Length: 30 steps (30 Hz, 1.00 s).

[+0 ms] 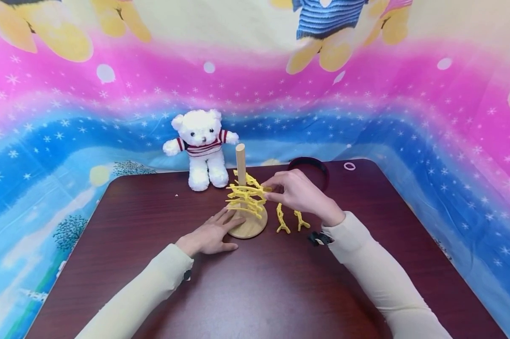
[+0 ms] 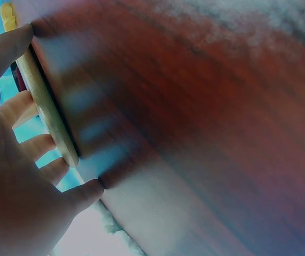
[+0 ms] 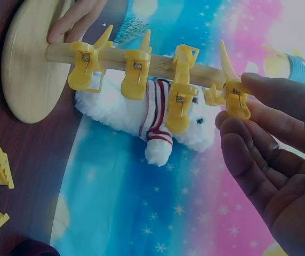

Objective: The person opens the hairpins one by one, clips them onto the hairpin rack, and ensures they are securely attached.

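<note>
A wooden post [image 1: 240, 162] rises from a round wooden base [image 1: 251, 230] on the table. Several yellow spring clips [image 3: 135, 80] are clamped along the post, one above another. With thumb and fingers, my right hand [image 1: 299, 190] pinches the topmost yellow spring clip [image 3: 237, 101], whose jaws are at the post's upper part; their exact grip on it cannot be made out. My left hand [image 1: 212, 233] rests with spread, straight fingers at the left of the base, fingertips touching it. Two loose yellow clips [image 1: 282, 220] lie on the table right of the base.
Behind the post, a white teddy bear [image 1: 206, 146] in a striped sweater stands near the table's back edge. A dark headband-like hoop [image 1: 307, 162] lies behind my right hand, with a small pink ring [image 1: 349, 166] farther right. A patterned cloth [image 1: 255, 94] encloses the dark-red table [image 1: 255, 292].
</note>
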Each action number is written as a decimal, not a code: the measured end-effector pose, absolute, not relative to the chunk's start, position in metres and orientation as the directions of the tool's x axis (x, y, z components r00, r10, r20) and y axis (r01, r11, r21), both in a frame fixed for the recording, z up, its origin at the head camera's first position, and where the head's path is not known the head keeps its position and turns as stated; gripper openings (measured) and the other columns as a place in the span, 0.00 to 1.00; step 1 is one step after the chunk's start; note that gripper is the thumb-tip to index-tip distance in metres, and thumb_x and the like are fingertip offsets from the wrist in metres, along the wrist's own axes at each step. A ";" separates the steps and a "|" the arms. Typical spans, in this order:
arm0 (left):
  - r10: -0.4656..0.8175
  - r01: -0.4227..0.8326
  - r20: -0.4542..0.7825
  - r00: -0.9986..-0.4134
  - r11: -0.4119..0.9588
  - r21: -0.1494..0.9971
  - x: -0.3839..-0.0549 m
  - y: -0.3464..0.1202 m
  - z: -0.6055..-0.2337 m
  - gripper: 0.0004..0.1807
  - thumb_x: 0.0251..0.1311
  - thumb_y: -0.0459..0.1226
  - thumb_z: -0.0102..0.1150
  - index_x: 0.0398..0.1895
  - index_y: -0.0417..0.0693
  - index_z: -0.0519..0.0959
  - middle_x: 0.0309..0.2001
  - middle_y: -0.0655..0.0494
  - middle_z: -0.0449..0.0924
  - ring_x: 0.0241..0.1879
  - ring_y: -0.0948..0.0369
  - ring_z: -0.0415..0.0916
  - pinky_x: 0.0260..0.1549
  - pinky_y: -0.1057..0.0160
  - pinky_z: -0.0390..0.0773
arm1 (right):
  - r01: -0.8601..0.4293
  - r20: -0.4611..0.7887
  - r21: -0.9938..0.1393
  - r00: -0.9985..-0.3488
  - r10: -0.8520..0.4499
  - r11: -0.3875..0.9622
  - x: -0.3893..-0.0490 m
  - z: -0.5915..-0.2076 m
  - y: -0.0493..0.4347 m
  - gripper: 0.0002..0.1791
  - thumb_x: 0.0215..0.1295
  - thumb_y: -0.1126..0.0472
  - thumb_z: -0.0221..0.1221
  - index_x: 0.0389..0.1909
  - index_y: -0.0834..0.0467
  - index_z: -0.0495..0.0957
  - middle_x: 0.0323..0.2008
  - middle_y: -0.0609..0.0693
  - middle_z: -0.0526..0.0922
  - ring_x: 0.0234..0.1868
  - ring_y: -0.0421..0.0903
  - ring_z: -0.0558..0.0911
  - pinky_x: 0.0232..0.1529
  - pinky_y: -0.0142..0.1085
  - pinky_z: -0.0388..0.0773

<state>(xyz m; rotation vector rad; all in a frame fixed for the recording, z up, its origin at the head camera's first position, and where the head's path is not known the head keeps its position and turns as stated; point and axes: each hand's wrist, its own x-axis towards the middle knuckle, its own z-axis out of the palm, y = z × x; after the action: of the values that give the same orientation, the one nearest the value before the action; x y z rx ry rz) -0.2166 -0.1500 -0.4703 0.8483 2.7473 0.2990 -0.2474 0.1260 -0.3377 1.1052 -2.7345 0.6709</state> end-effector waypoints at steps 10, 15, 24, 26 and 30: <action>0.579 0.531 -0.170 -0.797 0.807 0.258 -0.216 -0.150 -0.470 0.43 0.64 0.58 0.60 0.79 0.66 0.53 0.81 0.46 0.42 0.81 0.44 0.36 0.74 0.40 0.54 | -0.694 0.280 -0.337 -0.719 -0.636 0.636 -0.253 -0.341 0.120 0.11 0.65 0.54 0.66 0.46 0.51 0.88 0.36 0.43 0.87 0.20 0.36 0.72 0.25 0.33 0.70; 0.582 0.534 -0.168 -0.795 0.804 0.261 -0.216 -0.150 -0.469 0.44 0.64 0.58 0.60 0.79 0.65 0.53 0.81 0.45 0.43 0.81 0.43 0.36 0.74 0.40 0.54 | -0.706 0.289 -0.321 -0.708 -0.645 0.631 -0.255 -0.341 0.117 0.12 0.65 0.53 0.66 0.46 0.51 0.88 0.35 0.42 0.87 0.21 0.36 0.72 0.26 0.32 0.70; 0.584 0.532 -0.165 -0.795 0.802 0.272 -0.216 -0.150 -0.469 0.44 0.63 0.57 0.61 0.79 0.65 0.54 0.81 0.45 0.43 0.81 0.43 0.36 0.74 0.39 0.54 | -0.729 0.311 -0.290 -0.685 -0.659 0.620 -0.259 -0.342 0.115 0.13 0.65 0.53 0.66 0.48 0.51 0.87 0.35 0.44 0.87 0.23 0.36 0.73 0.28 0.32 0.71; 0.583 0.531 -0.166 -0.795 0.802 0.273 -0.216 -0.150 -0.469 0.44 0.63 0.57 0.61 0.79 0.65 0.54 0.81 0.45 0.43 0.81 0.43 0.36 0.74 0.39 0.54 | -0.724 0.309 -0.301 -0.690 -0.654 0.621 -0.259 -0.342 0.115 0.13 0.65 0.52 0.66 0.48 0.51 0.87 0.35 0.45 0.86 0.23 0.36 0.73 0.27 0.32 0.71; 0.582 0.530 -0.165 -0.796 0.803 0.273 -0.216 -0.150 -0.469 0.44 0.63 0.58 0.61 0.79 0.65 0.54 0.81 0.45 0.43 0.81 0.43 0.36 0.74 0.39 0.54 | -0.720 0.313 -0.321 -0.694 -0.649 0.615 -0.260 -0.343 0.115 0.15 0.64 0.52 0.67 0.49 0.52 0.87 0.36 0.48 0.87 0.22 0.36 0.73 0.26 0.33 0.71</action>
<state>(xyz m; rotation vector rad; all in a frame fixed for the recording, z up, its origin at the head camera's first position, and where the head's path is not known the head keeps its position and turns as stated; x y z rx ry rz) -0.2163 -0.1504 -0.4694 0.8628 2.7495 0.3122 -0.2597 0.1154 -0.3427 1.1415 -2.6721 0.6415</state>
